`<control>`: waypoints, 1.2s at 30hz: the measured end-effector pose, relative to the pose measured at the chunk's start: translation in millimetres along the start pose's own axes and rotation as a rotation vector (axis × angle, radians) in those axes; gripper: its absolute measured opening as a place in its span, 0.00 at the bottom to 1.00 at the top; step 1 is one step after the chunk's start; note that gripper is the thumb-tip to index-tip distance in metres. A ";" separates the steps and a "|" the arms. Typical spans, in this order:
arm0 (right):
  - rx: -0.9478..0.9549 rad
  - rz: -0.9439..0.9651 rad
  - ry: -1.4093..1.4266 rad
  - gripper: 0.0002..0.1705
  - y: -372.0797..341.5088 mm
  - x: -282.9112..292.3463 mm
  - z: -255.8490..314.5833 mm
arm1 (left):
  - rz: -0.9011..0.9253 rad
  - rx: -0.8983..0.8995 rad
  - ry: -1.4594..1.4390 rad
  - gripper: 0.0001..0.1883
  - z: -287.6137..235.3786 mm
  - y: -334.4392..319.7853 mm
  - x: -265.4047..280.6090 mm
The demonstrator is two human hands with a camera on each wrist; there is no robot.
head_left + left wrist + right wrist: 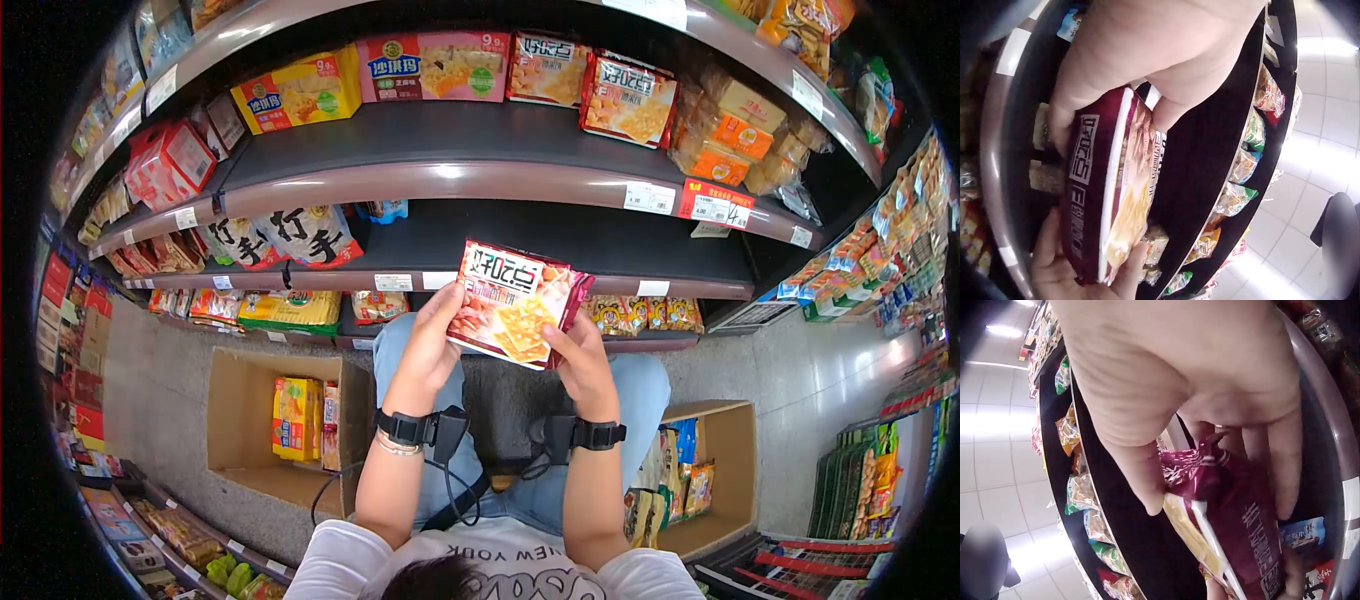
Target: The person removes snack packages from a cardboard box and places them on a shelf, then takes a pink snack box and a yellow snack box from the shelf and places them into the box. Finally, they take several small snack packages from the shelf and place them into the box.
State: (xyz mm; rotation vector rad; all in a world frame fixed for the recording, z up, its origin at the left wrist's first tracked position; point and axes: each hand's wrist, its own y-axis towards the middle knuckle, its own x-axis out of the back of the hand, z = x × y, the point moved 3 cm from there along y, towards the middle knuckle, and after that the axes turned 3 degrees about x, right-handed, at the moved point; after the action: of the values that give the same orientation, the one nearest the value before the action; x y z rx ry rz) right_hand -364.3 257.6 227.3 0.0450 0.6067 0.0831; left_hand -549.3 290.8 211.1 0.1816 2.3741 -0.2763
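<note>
A red and white cracker packet (510, 305) is held up in front of the shelves between both hands. The left hand (430, 335) pinches its left end, thumb on the printed face. At the right end the right hand (583, 365) grips it, thumb across the front. In the left wrist view the packet (1110, 187) is seen edge-on, with the left hand (1154, 56) around its near end. The right wrist view shows the right hand (1191, 381) gripping the crimped maroon end of the packet (1241, 519).
Similar packets (628, 100) stand on the upper shelf beside a pink box (435, 68) and a yellow box (297, 92). White bags (312, 238) sit one shelf lower. Cardboard cartons with packs stand on the floor, left (235, 420) and right (735, 450) of the person's knees.
</note>
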 end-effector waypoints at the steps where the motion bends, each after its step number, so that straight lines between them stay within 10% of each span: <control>1: 0.047 -0.025 -0.033 0.27 0.4 -0.6 -1.3 | -0.028 -0.020 0.020 0.18 -0.6 1.4 -1.0; 5: 0.258 -0.153 -0.170 0.27 5.3 -6.9 -12.7 | -0.206 -0.286 0.402 0.26 -7.8 -7.5 -20.0; 9: 0.395 -0.165 -0.444 0.30 7.3 -11.6 -33.4 | 0.077 -0.266 0.512 0.43 21.9 -9.0 -37.4; 15: 0.526 0.093 -0.917 0.19 1.1 -20.8 -21.9 | -0.140 -0.216 0.158 0.19 15.9 -6.6 -33.0; 21: 0.234 -0.259 -0.579 0.27 12.3 8.8 -11.7 | -0.053 0.013 -0.022 0.21 5.2 -13.8 -8.3; 26: -0.101 -0.063 -0.078 0.29 6.3 4.9 -9.7 | 0.006 0.050 -0.014 0.22 3.9 -15.0 7.0; 36: -0.035 0.225 -0.260 0.30 8.9 -37.9 -15.8 | -0.047 -0.028 0.059 0.21 -24.2 -38.2 34.3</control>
State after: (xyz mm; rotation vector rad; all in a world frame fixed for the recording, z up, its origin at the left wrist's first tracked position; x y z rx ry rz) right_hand -404.9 263.3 236.4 0.0881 0.3384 0.3011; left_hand -598.1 261.7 210.4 0.1225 2.4418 -0.2638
